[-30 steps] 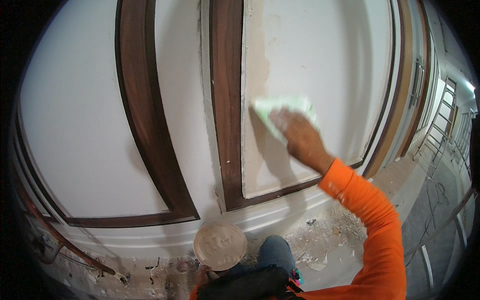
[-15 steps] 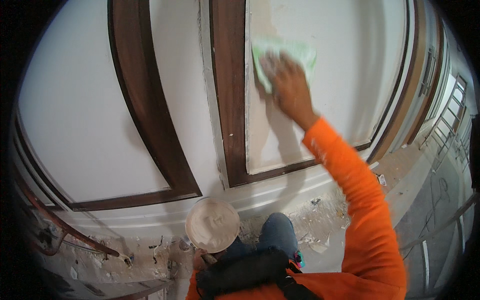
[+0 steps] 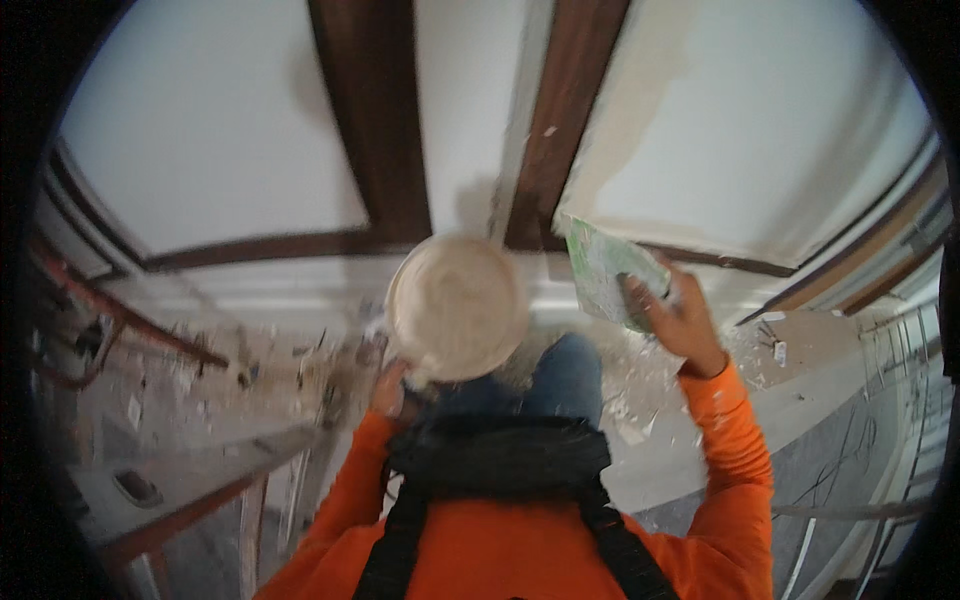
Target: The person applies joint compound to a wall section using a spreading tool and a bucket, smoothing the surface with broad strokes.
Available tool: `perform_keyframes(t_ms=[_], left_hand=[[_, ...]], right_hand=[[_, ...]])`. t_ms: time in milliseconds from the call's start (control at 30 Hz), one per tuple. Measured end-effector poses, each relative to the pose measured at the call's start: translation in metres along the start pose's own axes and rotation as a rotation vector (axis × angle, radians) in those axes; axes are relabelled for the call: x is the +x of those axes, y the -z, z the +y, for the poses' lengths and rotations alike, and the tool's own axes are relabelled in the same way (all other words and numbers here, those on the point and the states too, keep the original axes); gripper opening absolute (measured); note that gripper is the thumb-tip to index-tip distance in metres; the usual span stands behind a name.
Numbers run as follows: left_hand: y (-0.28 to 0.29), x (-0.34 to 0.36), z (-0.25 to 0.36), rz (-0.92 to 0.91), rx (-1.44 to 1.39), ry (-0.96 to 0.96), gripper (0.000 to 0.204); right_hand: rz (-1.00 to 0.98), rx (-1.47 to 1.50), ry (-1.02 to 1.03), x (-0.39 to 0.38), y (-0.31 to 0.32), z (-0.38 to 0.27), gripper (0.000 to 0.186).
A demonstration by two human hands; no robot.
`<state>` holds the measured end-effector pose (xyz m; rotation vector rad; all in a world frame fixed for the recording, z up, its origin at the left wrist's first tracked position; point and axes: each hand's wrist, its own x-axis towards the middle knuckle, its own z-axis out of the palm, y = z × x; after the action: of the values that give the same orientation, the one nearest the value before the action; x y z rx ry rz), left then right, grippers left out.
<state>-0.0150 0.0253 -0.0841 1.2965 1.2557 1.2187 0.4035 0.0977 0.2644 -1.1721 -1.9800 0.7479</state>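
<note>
A round bucket (image 3: pixel 519 325) of pale, creamy putty (image 3: pixel 460 300) is held in front of my body. My left hand (image 3: pixel 392 388) is closed at its lower left edge, with the fingers partly hidden. On the other side, my right hand (image 3: pixel 682 318) grips a flat green putty spreader (image 3: pixel 598 268), smeared with white, its thumb lying across the face. The spreader is right of the bucket and apart from it, near the bottom corner of a dark-framed wall panel (image 3: pixel 740 130). A beige putty band (image 3: pixel 630 120) runs along that panel's left side.
Dark wooden trim (image 3: pixel 375 130) frames another white panel (image 3: pixel 220 130) on the left. Scraps and dried flakes litter the floor covering (image 3: pixel 640 405). A reddish metal bar (image 3: pixel 150 328) and a scaffold-like beam (image 3: pixel 200 480) are at left; metal rails (image 3: pixel 905 350) stand at far right.
My right hand has come down and back from the panel with the spreader, which now shows its face. The bucket sits higher in view, and the whole view has shifted.
</note>
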Motion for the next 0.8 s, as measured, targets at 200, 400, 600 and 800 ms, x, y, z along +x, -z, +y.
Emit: perform_keyframes(t_ms=[200,400,600,800], left_hand=[[-0.006,-0.019,0.104,0.002,0.603,-0.295,0.035],[-0.027,-0.008,0.109,0.071,0.101,-0.288,0.032],[-0.04,-0.003,0.124,0.209,0.068,-0.13,0.03],[-0.05,-0.003,0.119,0.202,-0.413,0.112,0.023]], right_hand=[[-0.544,-0.312,0.324,0.048,-0.06,-0.008,0.036],[-0.646,-0.556,0.411,0.076,-0.11,0.005,0.034],[-0.74,-0.559,0.399,0.055,-0.155,0.01,0.038],[-0.802,-0.273,0.107,0.075,-0.175,0.039,0.041]])
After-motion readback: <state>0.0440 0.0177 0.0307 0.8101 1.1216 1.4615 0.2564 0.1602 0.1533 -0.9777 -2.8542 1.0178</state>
